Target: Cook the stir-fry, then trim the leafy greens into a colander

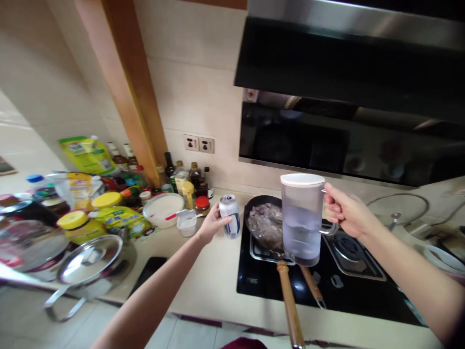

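My left hand [212,225] is closed around a silver drink can [229,218], upright just left of the stove. In my right hand [343,208] is the handle of a clear plastic pitcher [302,220] with a white lid. The pitcher is upright, part filled with clear liquid, and appears in front of the right side of a dark wok [258,201]. Pieces of food [265,220] in bubbling liquid fill the wok. Its wooden handle [288,300] points toward me, and a second wooden-handled utensil [312,286] lies beside it, its far end hidden behind the pitcher.
A free burner [347,247] is on the right of the black stove [254,281]. Sauce bottles [194,177], a white bowl [163,208] and a small white tub [187,223] stand left. A lidded steel pot [90,259] juts over the counter edge. The range hood [327,63] hangs above.
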A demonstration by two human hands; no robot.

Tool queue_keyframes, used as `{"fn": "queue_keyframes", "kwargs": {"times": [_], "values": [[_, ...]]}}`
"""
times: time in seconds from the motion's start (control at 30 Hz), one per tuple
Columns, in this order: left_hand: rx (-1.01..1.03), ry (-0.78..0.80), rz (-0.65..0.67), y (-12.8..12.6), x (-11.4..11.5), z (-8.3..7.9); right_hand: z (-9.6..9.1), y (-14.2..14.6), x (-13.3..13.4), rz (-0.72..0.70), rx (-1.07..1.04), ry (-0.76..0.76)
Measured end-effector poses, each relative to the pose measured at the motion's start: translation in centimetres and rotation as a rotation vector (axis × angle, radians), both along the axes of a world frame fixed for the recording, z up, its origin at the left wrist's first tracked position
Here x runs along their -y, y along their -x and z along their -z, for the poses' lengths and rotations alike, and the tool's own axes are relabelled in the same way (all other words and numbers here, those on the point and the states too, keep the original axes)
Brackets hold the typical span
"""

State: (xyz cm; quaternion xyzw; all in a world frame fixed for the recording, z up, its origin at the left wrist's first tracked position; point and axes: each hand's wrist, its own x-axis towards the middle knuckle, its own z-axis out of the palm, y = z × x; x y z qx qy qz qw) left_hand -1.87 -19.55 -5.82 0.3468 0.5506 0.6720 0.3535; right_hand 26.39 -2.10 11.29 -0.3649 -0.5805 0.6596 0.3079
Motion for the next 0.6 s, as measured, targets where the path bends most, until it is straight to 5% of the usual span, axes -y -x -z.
{"fn": "queue_keyframes", "kwargs": {"times": [0.13,0.3,0.47,0.6], "values": [[0.120,0.093,-0.066,1.8,11.4,3.0,2.0,5.1,5.2,-0.072,-0.075,0.197],[0.173,0.261,-0.288,2.4,22.6,7.1,9.2,13.8,12.5,-0.128,-0.105,0.328],[0.114,0.332,-0.345,3.3,28.8,7.9,17.9,21.0,19.1,0.025,-0.119,0.155],[0.073,0.418,-0.458,3.9,31.3,9.0,22.2,24.6,23.1,0.091,-0.105,-0.015]]}}
